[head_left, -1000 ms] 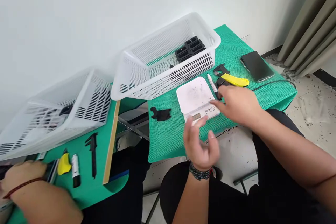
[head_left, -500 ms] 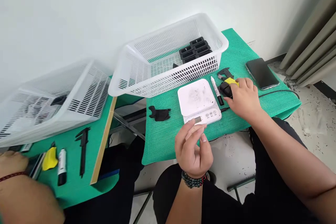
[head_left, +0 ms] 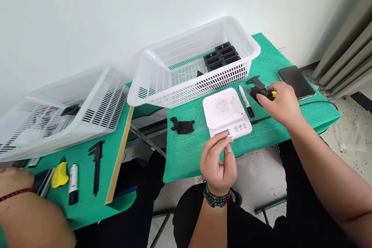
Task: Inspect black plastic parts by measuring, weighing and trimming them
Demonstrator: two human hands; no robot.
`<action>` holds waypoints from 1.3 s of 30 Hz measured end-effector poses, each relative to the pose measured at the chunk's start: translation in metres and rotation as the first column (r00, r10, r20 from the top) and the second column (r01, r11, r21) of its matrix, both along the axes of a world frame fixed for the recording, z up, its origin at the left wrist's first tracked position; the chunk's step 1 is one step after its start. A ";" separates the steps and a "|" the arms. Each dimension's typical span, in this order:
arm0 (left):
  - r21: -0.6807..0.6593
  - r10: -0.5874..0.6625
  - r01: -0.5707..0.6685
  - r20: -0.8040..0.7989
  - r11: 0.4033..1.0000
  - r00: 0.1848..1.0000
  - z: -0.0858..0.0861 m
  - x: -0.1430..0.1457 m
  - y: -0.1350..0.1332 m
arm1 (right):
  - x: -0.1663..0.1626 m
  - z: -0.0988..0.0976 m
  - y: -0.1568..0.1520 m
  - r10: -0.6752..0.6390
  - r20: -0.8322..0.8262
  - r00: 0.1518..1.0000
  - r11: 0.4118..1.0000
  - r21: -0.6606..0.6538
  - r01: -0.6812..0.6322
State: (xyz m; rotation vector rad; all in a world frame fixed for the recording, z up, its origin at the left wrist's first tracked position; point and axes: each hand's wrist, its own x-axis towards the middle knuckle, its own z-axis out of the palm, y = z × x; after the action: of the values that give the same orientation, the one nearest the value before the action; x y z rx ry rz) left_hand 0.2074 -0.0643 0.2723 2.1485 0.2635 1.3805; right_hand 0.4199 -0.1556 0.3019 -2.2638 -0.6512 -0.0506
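Head view: the right hand (head_left: 281, 102) lies over a black part (head_left: 259, 92) beside the marker (head_left: 246, 100) on the mat (head_left: 186, 157). Its thumb touches the part, but the other fingertips are hidden, so whether it grips cannot be told. Only 1 yellow bit of a tool (head_left: 274, 94) shows past it. The left hand (head_left: 217, 162), fingers bent toward the thumb, covers some of the scale (head_left: 223, 104)'s display; whether it pinches anything is unclear. The basket (head_left: 186, 90) partly hides its blocks (head_left: 222, 56). The frame cuts off a co-worker's hand (head_left: 16, 180).
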 end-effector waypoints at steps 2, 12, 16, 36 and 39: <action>-0.073 -0.027 0.031 0.055 0.997 0.998 0.000 0.001 0.001 | -0.008 0.008 0.000 0.113 -0.212 0.971 0.972 0.225 -0.064; -0.321 0.127 -0.088 0.101 0.943 0.987 -0.002 0.002 0.004 | -0.083 0.025 0.014 0.857 -0.408 0.315 0.511 0.599 -0.616; -0.480 0.197 -0.125 0.102 0.868 0.975 0.001 0.001 0.011 | -0.064 0.020 0.014 0.715 -0.213 0.666 0.696 0.299 -0.653; -0.856 0.223 0.113 0.256 0.504 0.940 0.006 0.006 0.020 | -0.010 -0.014 0.003 0.209 0.080 0.975 0.870 -0.471 -0.148; -0.860 0.217 0.116 0.252 0.496 0.943 0.006 0.005 0.019 | -0.002 -0.017 0.006 0.194 0.027 0.981 0.909 -0.382 -0.169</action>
State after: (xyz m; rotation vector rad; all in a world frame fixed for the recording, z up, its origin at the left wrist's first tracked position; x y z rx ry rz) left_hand 0.2129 -0.0454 0.2778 1.0269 0.7258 1.2075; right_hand 0.4174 -0.1500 0.2852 -2.5656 -0.9745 0.1026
